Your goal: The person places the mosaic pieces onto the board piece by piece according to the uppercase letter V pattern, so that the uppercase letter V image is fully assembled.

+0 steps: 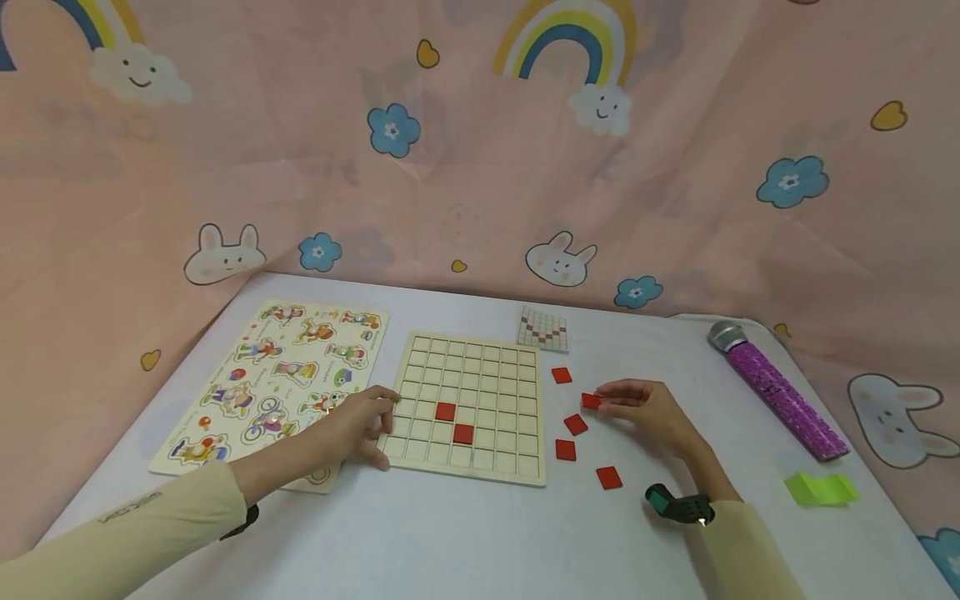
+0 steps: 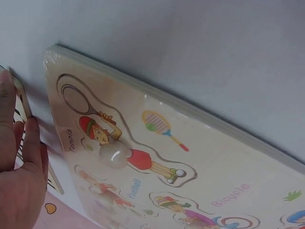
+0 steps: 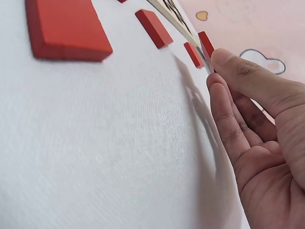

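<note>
A grid board (image 1: 510, 417) lies mid-table with two red tiles in its cells, one (image 1: 445, 412) up and left of the other (image 1: 462, 434). My left hand (image 1: 358, 429) rests at the board's left edge, fingers bent loosely against it; the left wrist view shows this hand (image 2: 21, 167) at the far left. Right of the board, my right hand (image 1: 648, 412) pinches a red tile (image 1: 591, 402) between thumb and fingers. In the right wrist view, the hand (image 3: 267, 119) holds the tile (image 3: 206, 45) by its edge. Several loose red tiles (image 1: 566, 450) lie between board and right hand.
A picture puzzle board (image 1: 262, 375) lies left of the grid board, close to my left arm. Behind the grid's far right corner is a small pattern card (image 1: 543, 328). A purple microphone (image 1: 783, 396) and a green paper piece (image 1: 822, 490) lie at the right.
</note>
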The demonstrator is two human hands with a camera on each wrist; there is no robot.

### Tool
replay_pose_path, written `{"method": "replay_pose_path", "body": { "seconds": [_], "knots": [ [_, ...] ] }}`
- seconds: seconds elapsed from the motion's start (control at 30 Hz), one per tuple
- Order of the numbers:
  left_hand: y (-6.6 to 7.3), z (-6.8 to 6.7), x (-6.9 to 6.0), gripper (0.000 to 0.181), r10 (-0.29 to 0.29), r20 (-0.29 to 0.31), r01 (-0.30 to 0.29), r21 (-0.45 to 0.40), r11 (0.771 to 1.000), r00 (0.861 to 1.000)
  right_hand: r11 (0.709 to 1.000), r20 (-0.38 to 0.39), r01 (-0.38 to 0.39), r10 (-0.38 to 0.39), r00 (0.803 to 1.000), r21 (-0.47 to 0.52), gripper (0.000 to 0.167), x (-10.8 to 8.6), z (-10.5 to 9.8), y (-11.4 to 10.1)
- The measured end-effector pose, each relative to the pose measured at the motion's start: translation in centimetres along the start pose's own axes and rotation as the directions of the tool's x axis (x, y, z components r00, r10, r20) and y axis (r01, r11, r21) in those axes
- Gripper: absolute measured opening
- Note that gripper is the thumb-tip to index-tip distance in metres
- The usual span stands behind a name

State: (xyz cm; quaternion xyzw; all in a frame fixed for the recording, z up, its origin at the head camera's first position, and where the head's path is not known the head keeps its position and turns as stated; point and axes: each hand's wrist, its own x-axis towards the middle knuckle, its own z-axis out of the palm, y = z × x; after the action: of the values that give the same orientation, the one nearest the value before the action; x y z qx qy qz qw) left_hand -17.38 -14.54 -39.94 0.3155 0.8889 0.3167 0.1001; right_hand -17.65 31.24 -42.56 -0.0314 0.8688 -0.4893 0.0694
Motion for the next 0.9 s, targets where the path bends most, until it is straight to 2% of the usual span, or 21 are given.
{"method": "replay_pose_path", "body": {
  "seconds": [0.27, 0.47, 0.63, 0.9],
  "knots": [
    [-0.1, 0.1, -0.2, 0.041, -0.016, -0.013, 0.015, -0.056, 0.998, 1.0, 1.0, 0.01, -0.002, 0.002, 1.0, 0.017, 0.041, 0.0, 1.4, -1.2],
    [0.1, 0.1, -0.2, 0.041, -0.064, -0.018, 0.062, -0.115, 0.991, 0.998, 0.998, 0.028, -0.018, 0.016, 0.999, 0.059, 0.039, 0.2, 3.1, -2.8],
    [-0.1, 0.3, -0.1, 0.041, -0.064, -0.029, 0.061, -0.108, 0.992, 0.998, 0.994, 0.049, -0.045, 0.041, 0.998, 0.098, 0.04, 0.4, 4.4, -4.4],
    [-0.3, 0.4, -0.1, 0.041, -0.06, -0.034, 0.056, -0.116, 0.992, 0.998, 0.98, 0.098, -0.007, -0.013, 0.995, 0.197, 0.038, 1.0, 6.5, -6.1]
  ]
}}
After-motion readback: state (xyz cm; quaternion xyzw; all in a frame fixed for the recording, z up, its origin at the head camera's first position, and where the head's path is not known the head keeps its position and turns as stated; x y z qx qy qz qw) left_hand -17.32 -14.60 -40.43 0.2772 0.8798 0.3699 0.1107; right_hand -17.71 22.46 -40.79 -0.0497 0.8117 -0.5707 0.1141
